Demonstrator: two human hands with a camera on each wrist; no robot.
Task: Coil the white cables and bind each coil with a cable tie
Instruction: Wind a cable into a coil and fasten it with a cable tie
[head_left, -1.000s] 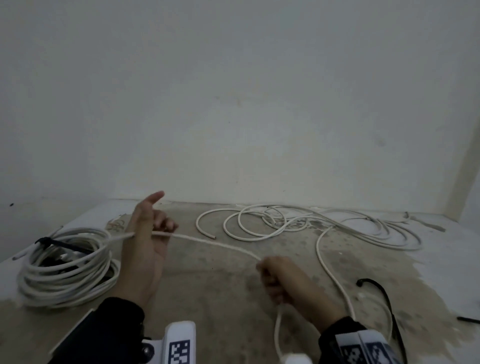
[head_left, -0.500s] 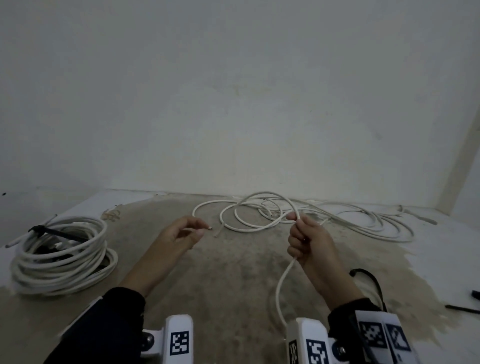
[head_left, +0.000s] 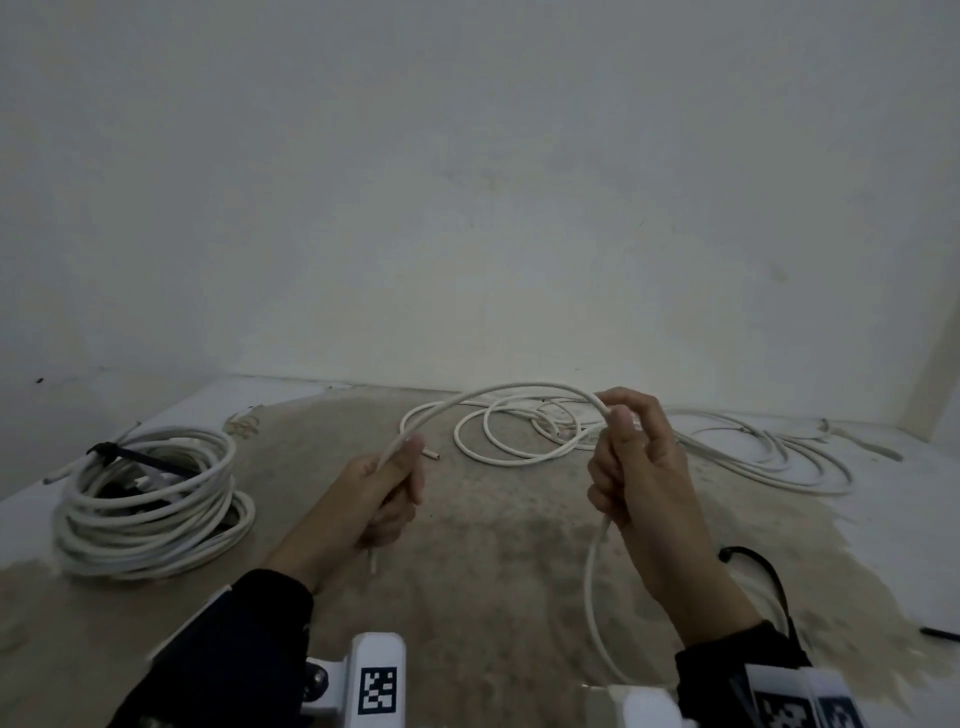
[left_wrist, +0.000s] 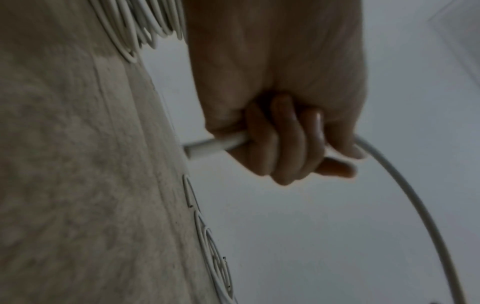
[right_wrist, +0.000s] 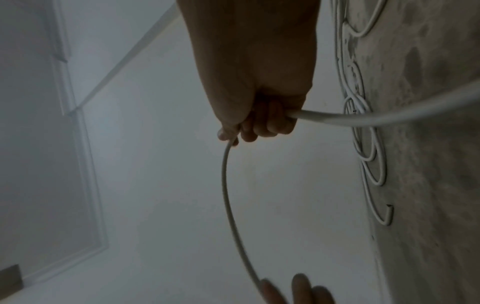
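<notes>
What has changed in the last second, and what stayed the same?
The left hand, open a second ago, now grips the thin white cable near its end. The right hand rose while gripping it, arching the cable between both hands. The tied white coil and loose white cables on the floor stayed put.

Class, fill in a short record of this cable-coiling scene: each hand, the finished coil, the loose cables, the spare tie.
left hand: grips white cable near its cut end
right hand: grips same cable further along
finished coil: left, bound with black cable tie
loose cables: spread near wall
spare black tie: on floor, right
</notes>
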